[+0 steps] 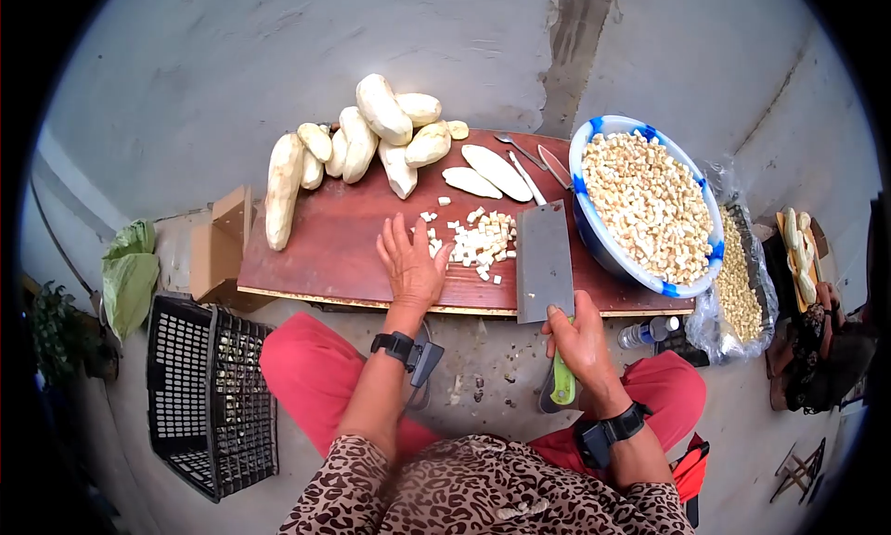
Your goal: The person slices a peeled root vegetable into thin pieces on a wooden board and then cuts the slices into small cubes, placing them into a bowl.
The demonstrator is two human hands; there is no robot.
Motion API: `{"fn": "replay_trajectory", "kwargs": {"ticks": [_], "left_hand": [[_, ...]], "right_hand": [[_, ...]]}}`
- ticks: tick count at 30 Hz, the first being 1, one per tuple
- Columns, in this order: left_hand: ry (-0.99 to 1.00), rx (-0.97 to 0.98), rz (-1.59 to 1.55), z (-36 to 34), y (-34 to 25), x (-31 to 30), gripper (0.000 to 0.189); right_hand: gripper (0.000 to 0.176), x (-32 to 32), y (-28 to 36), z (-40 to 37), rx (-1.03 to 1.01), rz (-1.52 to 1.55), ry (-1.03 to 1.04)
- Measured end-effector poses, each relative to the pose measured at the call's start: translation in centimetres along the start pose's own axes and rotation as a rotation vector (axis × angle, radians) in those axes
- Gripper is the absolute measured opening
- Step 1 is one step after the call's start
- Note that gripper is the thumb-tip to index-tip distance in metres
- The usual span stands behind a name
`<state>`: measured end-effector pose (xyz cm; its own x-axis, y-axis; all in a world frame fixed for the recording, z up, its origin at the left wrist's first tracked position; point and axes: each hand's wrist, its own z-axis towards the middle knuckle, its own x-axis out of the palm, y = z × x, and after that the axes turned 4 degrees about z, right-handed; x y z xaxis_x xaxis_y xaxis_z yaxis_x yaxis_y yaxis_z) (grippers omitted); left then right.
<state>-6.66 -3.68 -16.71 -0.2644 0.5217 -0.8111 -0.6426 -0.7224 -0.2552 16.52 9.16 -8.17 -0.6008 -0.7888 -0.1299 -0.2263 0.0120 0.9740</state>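
My right hand (580,335) is wrapped round the green handle of a cleaver (546,261). Its broad grey blade rests at the right side of a heap of small white cubes (484,243). My left hand (411,261) lies with fingers spread on the red-brown table (325,247), at the left edge of the cubes, its thumb close to them. Behind the cubes are flat cut slices (497,170) of a pale tuber. Several whole peeled tubers (357,145) are piled at the back left.
A blue-and-white basin (580,187) full of diced cubes stands at the table's right end, with a small knife (526,178) beside it. Further right is a plastic-lined crate (742,284) of cubes. A black crate (213,396) and cardboard box (223,243) stand left.
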Motion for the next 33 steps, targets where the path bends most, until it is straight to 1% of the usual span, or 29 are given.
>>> {"fn": "replay_trajectory", "kwargs": {"ticks": [2, 3, 5, 6, 8, 12, 16, 19, 23, 26, 30, 31, 33], "left_hand": [[-0.035, -0.077, 0.032, 0.2, 1.4, 0.4, 0.062], [-0.041, -0.12, 0.052, 0.3, 1.9, 0.6, 0.061], [-0.046, -0.198, 0.072, 0.2, 2.6, 1.4, 0.059], [-0.012, -0.194, 0.06, 0.2, 2.6, 1.3, 0.059], [0.056, -0.185, 0.034, 0.3, 2.5, 1.1, 0.058], [0.05, -0.117, -0.034, 0.1, 2.2, 1.3, 0.056], [0.042, -0.049, -0.141, -0.4, 0.2, 1.5, 0.055], [0.091, -0.047, -0.188, -0.5, -1.1, 1.2, 0.056], [0.093, -0.053, -0.248, -0.6, -2.9, 1.6, 0.06], [0.131, -0.022, -0.244, -0.6, -4.0, 0.8, 0.061], [0.097, -0.051, -0.26, -0.5, -4.4, 1.7, 0.064], [0.091, -0.067, -0.281, -0.6, -4.6, 1.8, 0.065], [0.076, -0.063, -0.279, -0.6, -4.7, 1.9, 0.063]], "right_hand": [[0.018, 0.6, -1.2, -0.7, 0.052, 0.087, -0.029], [0.018, 1.1, -3.1, -0.7, -0.058, 0.145, -0.07], [0.018, 1.2, -4.5, -1.5, 0.025, 0.158, -0.058], [0.017, 1.3, -5.1, -1.8, 0.066, 0.165, -0.054], [0.018, 1.5, -6.3, -2.2, 0.079, 0.188, -0.074], [0.018, 1.9, -7.0, -2.6, 0.094, 0.214, -0.12], [0.017, 2.6, -8.4, -2.3, 0.068, 0.22, -0.148], [0.015, 3.3, -9.0, -2.4, 0.075, 0.199, -0.103], [0.015, 5.2, -9.7, -1.9, 0.062, 0.24, -0.047], [0.015, 6.5, -9.4, -1.1, 0.112, 0.3, -0.043], [0.017, 8.2, -8.5, -0.3, 0.114, 0.317, -0.011], [0.018, 8.4, -8.3, -0.1, 0.14, 0.283, 0.03], [0.019, 9.1, -8.2, 0.4, 0.122, 0.315, 0.068]]}}
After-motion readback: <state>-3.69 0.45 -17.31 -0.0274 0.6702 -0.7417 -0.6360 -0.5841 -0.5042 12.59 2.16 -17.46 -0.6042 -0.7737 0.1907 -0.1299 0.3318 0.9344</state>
